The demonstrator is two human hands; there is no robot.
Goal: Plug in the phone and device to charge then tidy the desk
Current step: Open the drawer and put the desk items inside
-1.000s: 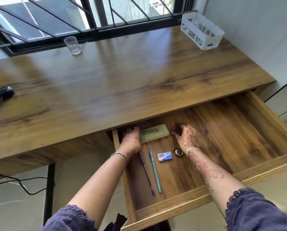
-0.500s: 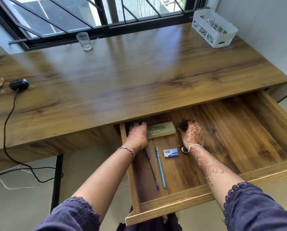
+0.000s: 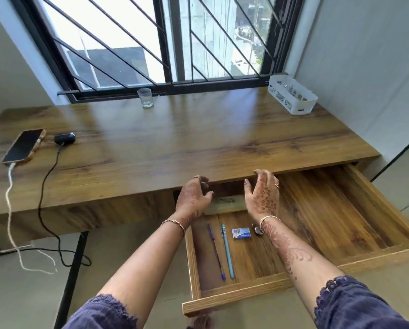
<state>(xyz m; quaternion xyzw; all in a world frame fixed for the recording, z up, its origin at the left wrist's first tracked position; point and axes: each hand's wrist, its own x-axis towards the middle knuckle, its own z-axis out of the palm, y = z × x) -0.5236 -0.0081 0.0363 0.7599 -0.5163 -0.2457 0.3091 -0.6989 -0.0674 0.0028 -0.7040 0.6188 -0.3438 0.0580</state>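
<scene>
Hovering over open drawer (image 3: pixel 293 284), left hand (image 3: pixel 192 194) and right hand (image 3: pixel 263 194) spread and holding nothing, flanking case (image 3: pixel 225 204) at drawer's back; phone (image 3: pixel 23 145) and device (image 3: pixel 64 138) charging far left of drawer; judging: closing needing even two-handed push.

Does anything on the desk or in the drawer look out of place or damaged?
Nothing looks damaged or spilled. The drawer stands open, with pens lying neatly inside. The phone lies plugged in at the desk's left end, and its cable hangs over the edge.
</scene>
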